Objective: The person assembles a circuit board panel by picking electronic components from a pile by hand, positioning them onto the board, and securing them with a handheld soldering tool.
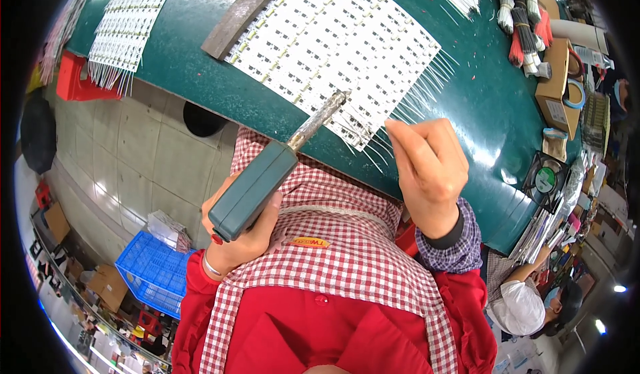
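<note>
My left hand [230, 257] is wrapped round the dark green body of a soldering gun [257, 186]. Its metal barrel slants up to the right, and the tip is over the lower part of a white circuit board panel [327, 41] lying on the bench. Rows of small dark parts cover the panel. Thin white wires [421, 87] stick out from its right side and lower corner. Beside that corner, my right hand [433, 171] is closed in a pinch, thumb and forefinger together near the wire ends. What lies between the fingertips is too fine to make out.
A brownish bar [243, 15] lies along the panel's left edge on the green bench [177, 51]. More wired panels [130, 24] are at far left. Wire bundles [523, 31], a cardboard box [557, 91] and a small fan [545, 179] stand right. Another person [527, 307] sits at lower right.
</note>
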`<action>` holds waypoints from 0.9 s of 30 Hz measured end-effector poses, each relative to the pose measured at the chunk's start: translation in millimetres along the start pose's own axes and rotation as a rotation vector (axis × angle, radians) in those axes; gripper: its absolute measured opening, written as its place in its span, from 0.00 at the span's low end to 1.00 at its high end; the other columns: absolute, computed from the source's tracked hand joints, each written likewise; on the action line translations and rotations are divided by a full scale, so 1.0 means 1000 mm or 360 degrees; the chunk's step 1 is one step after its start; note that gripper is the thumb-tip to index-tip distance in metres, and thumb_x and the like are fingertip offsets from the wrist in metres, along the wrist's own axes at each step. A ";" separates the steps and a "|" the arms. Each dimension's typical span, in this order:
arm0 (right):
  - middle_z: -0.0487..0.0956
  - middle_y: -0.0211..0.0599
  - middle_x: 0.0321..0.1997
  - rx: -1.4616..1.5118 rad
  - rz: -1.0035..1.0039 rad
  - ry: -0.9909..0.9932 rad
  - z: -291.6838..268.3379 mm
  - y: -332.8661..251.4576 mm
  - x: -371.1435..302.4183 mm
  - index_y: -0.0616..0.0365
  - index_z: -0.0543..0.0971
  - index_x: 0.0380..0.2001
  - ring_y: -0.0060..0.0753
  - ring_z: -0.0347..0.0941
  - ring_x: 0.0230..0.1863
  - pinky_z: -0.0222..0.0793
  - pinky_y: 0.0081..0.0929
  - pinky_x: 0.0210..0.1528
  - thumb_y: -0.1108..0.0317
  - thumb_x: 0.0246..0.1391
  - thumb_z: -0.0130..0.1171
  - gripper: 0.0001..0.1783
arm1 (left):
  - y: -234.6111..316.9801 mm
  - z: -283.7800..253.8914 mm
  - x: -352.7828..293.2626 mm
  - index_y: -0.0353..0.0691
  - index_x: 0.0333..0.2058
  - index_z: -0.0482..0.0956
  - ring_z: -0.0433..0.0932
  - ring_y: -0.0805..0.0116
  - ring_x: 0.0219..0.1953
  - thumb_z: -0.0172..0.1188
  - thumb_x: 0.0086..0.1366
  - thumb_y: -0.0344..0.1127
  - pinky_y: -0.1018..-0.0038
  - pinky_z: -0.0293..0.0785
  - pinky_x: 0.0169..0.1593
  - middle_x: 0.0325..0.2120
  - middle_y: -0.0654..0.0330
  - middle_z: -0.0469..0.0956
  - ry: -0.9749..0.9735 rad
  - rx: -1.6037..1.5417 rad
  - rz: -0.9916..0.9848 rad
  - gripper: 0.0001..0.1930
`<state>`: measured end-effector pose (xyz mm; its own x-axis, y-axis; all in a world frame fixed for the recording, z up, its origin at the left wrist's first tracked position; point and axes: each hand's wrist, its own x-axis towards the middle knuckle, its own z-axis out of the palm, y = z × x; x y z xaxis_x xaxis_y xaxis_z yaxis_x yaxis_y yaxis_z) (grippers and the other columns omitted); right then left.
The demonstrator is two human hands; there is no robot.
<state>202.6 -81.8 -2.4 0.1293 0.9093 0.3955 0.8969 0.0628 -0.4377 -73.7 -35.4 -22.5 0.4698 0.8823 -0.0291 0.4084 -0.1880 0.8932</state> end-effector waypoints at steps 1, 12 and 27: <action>0.74 0.33 0.27 0.0032 -0.0001 0.0023 0.007 0.003 0.002 0.59 0.84 0.36 0.35 0.72 0.29 0.68 0.32 0.30 0.82 0.39 0.70 0.16 | 0.001 0.000 0.001 0.28 0.38 0.85 0.84 0.61 0.28 0.70 0.54 0.23 0.72 0.79 0.32 0.33 0.48 0.84 -0.0003 -0.0002 0.0001 0.12; 0.73 0.30 0.27 0.0095 -0.0005 0.0026 0.038 0.024 -0.005 0.55 0.85 0.37 0.33 0.72 0.30 0.67 0.31 0.31 0.80 0.42 0.70 0.16 | 0.002 0.002 0.006 0.27 0.38 0.84 0.85 0.60 0.30 0.70 0.54 0.22 0.73 0.81 0.34 0.33 0.49 0.84 -0.0060 0.0053 0.0079 0.12; 0.73 0.30 0.27 0.0091 -0.0028 0.0025 0.039 0.024 -0.006 0.56 0.84 0.37 0.34 0.73 0.30 0.67 0.32 0.32 0.80 0.43 0.70 0.15 | -0.001 -0.001 0.001 0.28 0.37 0.84 0.83 0.58 0.27 0.70 0.53 0.21 0.70 0.80 0.33 0.32 0.48 0.83 -0.0040 0.0211 0.0217 0.11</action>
<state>207.0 -69.6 -46.7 0.1205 0.9014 0.4159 0.8736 0.1027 -0.4757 -74.3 -33.3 -22.7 0.5464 0.8341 0.0755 0.4387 -0.3618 0.8226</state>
